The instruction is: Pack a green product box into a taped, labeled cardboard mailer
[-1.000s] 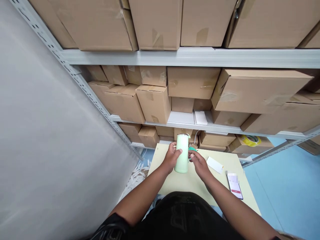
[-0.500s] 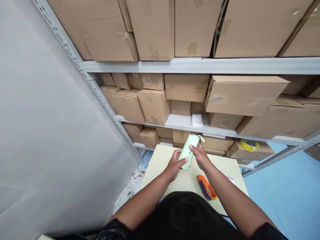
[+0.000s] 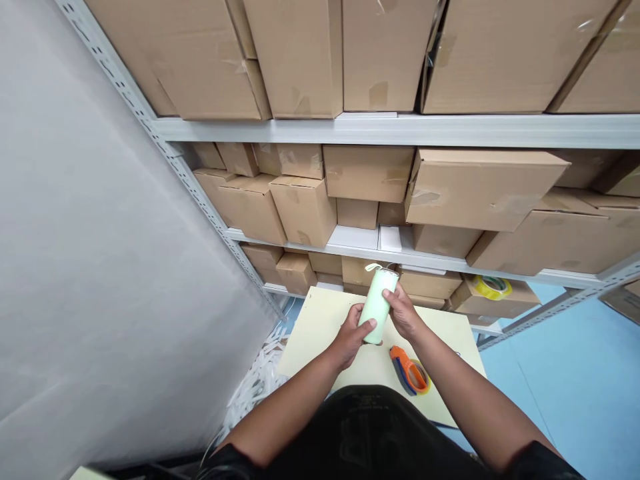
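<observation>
Pale-green cylinder (image 3: 377, 305) tilted, clasped both sides: left hand (image 3: 350, 335) grip wraps lower end, right hand (image 3: 403, 313) grip curls around upper part.

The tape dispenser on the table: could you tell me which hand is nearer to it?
Right. The right hand grips the green tube just above the tape dispenser; the left hand is farther left.

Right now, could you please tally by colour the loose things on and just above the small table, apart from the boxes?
Pale green: 1, the cylinder, held by left hand and right hand
Orange: 1, the tape dispenser on the table
Total: 2
</observation>
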Tool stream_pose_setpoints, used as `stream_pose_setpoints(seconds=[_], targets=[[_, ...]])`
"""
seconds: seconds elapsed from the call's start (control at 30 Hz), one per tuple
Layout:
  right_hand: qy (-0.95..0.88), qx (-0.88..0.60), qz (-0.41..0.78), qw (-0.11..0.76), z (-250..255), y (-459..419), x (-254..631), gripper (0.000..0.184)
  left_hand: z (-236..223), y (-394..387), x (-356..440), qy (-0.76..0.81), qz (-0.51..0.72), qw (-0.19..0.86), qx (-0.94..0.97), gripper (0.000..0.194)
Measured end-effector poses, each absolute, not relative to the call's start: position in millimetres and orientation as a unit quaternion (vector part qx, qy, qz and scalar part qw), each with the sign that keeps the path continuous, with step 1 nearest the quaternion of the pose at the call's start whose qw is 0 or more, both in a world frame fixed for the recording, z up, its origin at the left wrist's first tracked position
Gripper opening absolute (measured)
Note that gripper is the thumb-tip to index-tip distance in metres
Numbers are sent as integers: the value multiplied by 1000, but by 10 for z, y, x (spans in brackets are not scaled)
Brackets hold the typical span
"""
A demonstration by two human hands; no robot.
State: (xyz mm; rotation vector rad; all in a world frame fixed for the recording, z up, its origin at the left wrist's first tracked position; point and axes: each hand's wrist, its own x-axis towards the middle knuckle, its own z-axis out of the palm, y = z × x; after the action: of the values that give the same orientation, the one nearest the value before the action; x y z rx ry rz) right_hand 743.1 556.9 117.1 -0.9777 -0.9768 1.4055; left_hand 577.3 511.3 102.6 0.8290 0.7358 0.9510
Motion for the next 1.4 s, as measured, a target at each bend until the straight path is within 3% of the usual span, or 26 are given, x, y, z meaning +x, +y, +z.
stream_pose_setpoints(seconds=[0.23, 0.47, 0.63, 0.73, 0.9, 1.1, 1.3, 1.4], targets=[[-400, -379, 656, 516, 1268, 5531, 7059, 68, 980, 5195, 5296, 277, 380, 806, 360, 67], [-419, -430, 532, 597, 1346, 5522, 6457, 64, 1001, 5384, 4776, 258, 394, 746, 470, 75], [-420, -394, 622, 532, 1472, 5401, 6237, 61, 982, 5462, 4489, 186, 322, 817, 441, 73], [-405, -402, 615, 544, 1505, 5393, 6152, 58, 968, 5478, 4445, 156, 313, 826, 442, 76], [-426, -455, 506, 596, 1503, 5447, 6063, 58, 995, 5509, 4465, 196, 366, 779, 469, 78], [-421, -414, 597, 543, 1552, 5409, 6114, 63, 993, 5548, 4459, 144, 312, 826, 446, 71], [-431, -476, 478, 599, 1475, 5551, 6270, 56, 957, 5595, 4619, 206, 361, 771, 483, 78], [-431, -471, 515, 572, 1414, 5585, 6355, 56, 944, 5622, 4669, 227, 351, 770, 482, 77]])
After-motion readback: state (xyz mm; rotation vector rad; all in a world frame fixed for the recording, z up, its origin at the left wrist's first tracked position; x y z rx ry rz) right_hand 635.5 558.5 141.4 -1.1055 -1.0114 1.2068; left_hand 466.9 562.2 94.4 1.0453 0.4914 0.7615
